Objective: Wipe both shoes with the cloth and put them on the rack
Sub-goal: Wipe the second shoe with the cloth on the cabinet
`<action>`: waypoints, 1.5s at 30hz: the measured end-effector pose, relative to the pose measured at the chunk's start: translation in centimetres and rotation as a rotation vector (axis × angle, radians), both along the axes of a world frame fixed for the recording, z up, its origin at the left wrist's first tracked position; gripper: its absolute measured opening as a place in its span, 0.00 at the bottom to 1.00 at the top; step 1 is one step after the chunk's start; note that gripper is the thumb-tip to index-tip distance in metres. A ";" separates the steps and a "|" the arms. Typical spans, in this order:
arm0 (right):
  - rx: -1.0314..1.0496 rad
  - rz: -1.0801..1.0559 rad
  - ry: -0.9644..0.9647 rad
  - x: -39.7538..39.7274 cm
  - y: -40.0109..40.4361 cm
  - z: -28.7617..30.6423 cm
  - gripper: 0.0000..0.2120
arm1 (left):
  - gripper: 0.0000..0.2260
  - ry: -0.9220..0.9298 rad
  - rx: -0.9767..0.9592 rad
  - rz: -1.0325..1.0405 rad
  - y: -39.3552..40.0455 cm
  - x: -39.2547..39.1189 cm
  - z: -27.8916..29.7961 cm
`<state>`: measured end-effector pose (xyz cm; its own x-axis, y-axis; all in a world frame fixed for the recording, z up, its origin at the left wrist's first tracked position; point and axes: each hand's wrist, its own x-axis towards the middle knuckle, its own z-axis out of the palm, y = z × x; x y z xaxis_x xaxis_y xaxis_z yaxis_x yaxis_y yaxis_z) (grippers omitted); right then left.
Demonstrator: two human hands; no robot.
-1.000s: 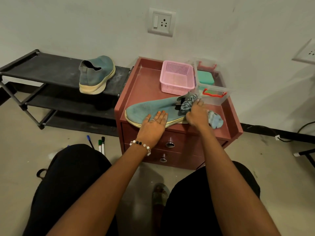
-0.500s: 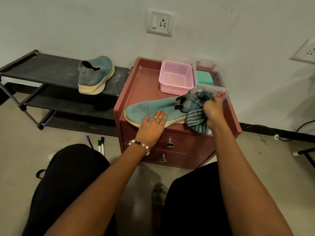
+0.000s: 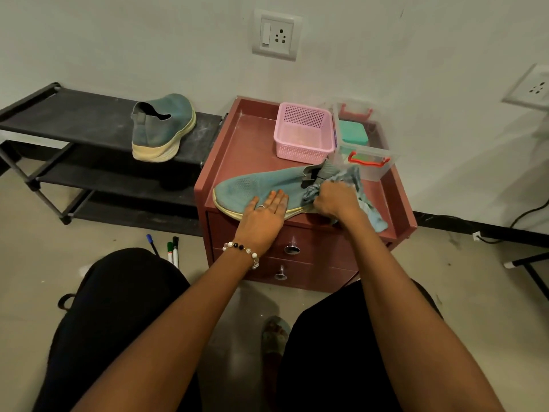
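Note:
A teal knit shoe (image 3: pixel 255 185) lies on its side on the maroon drawer cabinet (image 3: pixel 237 150), toe pointing left. My left hand (image 3: pixel 264 215) rests flat on its side near the sole, fingers straight. My right hand (image 3: pixel 335 200) grips a blue-grey striped cloth (image 3: pixel 353 185) bunched against the shoe's heel opening; the cloth's tail trails right toward the cabinet edge. The second teal shoe (image 3: pixel 162 126) stands upright on the top shelf of the black rack (image 3: pixel 74 114), heel toward me.
A pink basket (image 3: pixel 303 132) and a clear box with a red handle (image 3: pixel 368 162) sit at the cabinet's back. Marker pens (image 3: pixel 172 251) lie on the floor by my left knee. A black stand leg (image 3: pixel 531 266) shows at far right.
My right hand lifted the cloth off the cabinet top to the right, then brought it back left and down onto the shoe's heel. The left hand stayed on the shoe.

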<state>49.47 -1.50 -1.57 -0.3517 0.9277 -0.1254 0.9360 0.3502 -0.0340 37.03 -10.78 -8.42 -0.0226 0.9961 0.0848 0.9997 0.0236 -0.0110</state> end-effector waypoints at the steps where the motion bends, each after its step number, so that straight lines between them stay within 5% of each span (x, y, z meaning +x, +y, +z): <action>1: -0.009 0.029 0.024 -0.2 -0.4 0.5 0.16 | 0.27 0.004 -0.004 0.000 0.0 0.1 0.0; 4: -0.078 0.018 0.163 -0.2 -0.9 1.9 0.15 | 0.27 0.027 -0.014 -0.003 -0.1 0.2 0.2; 8: -0.390 0.090 0.691 1.5 -1.9 1.5 0.12 | 0.26 0.029 -0.028 -0.012 0.0 0.1 0.4; 9: -0.408 0.167 0.692 1.4 -2.2 0.8 0.13 | 0.25 0.028 -0.035 -0.018 0.0 -0.1 0.4; 13: -0.274 0.252 0.500 1.6 -1.3 -0.3 0.15 | 0.26 0.038 -0.024 -0.034 0.0 -0.4 0.1; 18: 0.094 0.116 -0.021 0.4 -1.1 -0.7 0.14 | 0.28 0.006 -0.025 -0.027 0.0 -0.4 0.2; 20: 0.164 0.176 -0.020 -1.7 -2.8 -1.6 0.11 | 0.27 0.025 -0.040 -0.025 0.1 -0.3 0.2; 24: -0.026 0.125 0.265 -0.5 -2.4 -0.7 0.17 | 0.27 0.045 -0.044 -0.028 -0.1 -0.2 0.3; 30: 0.154 0.166 0.011 -1.5 -3.8 -1.5 0.11 | 0.26 0.049 -0.071 -0.020 0.1 -0.2 0.4; 36: -0.294 -0.025 0.828 1.2 -2.5 1.8 0.18 | 0.29 0.065 -0.038 -0.055 0.1 -0.8 0.3; 41: 0.041 -0.569 1.258 3.0 -2.2 3.5 0.14 | 0.29 0.189 0.006 -0.022 -1.2 -1.9 0.7; 45: 0.160 -0.740 1.441 2.9 -1.7 3.6 0.18 | 0.25 0.243 0.086 0.086 -2.6 -4.3 1.4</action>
